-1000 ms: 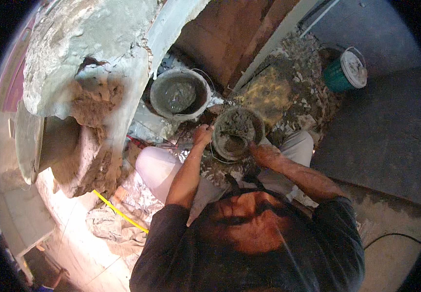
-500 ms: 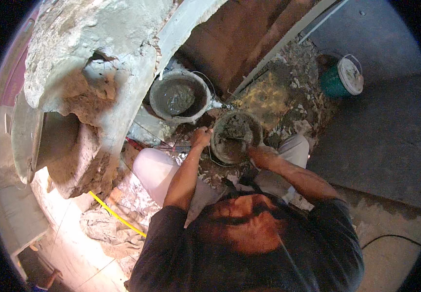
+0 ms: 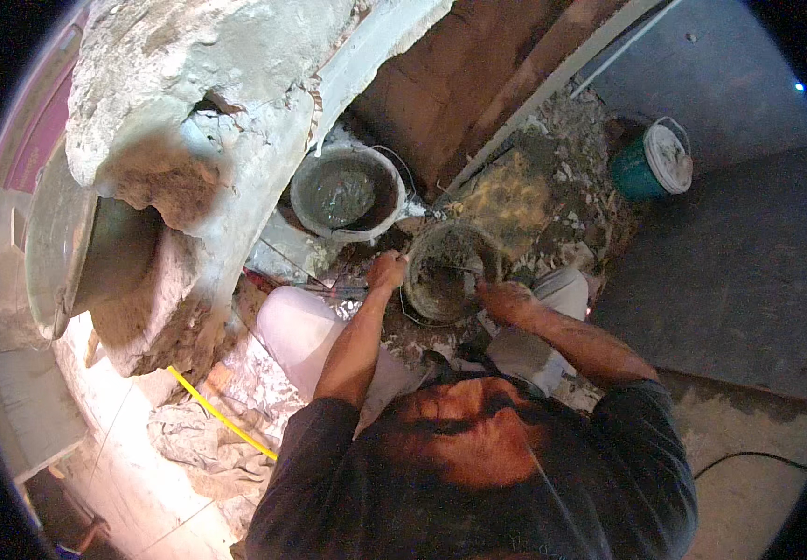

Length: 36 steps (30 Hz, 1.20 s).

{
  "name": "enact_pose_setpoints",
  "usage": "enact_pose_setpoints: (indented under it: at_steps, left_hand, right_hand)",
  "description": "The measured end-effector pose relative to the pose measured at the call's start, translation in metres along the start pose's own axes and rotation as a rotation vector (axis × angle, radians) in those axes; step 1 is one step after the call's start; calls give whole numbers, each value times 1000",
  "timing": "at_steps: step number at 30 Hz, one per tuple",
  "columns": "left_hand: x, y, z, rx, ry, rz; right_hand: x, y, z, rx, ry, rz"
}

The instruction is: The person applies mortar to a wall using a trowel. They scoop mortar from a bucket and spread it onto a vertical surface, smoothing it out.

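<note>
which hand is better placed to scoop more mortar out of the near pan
Right, probably. The right hand sits at the near pan edge with a tool reaching into the wet mortar, while the left hand grips the opposite rim, steadying it.

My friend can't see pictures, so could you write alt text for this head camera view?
Seen from above, a crouching person grips a mortar-caked bucket with the left hand on its rim and the right hand at its other side. A second bucket of wet mortar stands behind it, beside a rough plastered wall.
</note>
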State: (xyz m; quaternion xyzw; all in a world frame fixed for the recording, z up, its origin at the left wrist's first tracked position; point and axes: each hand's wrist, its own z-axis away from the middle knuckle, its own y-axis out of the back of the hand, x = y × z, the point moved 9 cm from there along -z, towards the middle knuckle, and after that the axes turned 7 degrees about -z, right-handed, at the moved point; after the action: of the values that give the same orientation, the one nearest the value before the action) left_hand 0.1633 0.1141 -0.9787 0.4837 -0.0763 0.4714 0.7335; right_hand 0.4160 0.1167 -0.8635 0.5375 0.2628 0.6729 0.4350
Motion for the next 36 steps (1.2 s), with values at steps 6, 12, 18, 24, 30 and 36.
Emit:
enact_pose_setpoints:
  at_steps: [6, 12, 18, 24, 30, 36]
  left_hand:
    - [10, 2, 6, -47, 42, 102]
    - [-5, -8, -13, -1, 52, 65]
    - [22, 1, 2, -85, -27, 5]
    - [22, 4, 8, -87, 8, 38]
    - [15, 15, 13, -32, 45, -13]
    - [19, 14, 8, -68, 24, -5]
  right_hand:
    - [122, 28, -3, -662, -319, -795]
    - [17, -21, -87, -342, -336, -756]
    - [56, -20, -17, -277, -224, -903]
    - [71, -46, -62, -252, -166, -663]
    - [37, 92, -51, -442, -158, -802]
    - [90, 5, -19, -625, -137, -870]
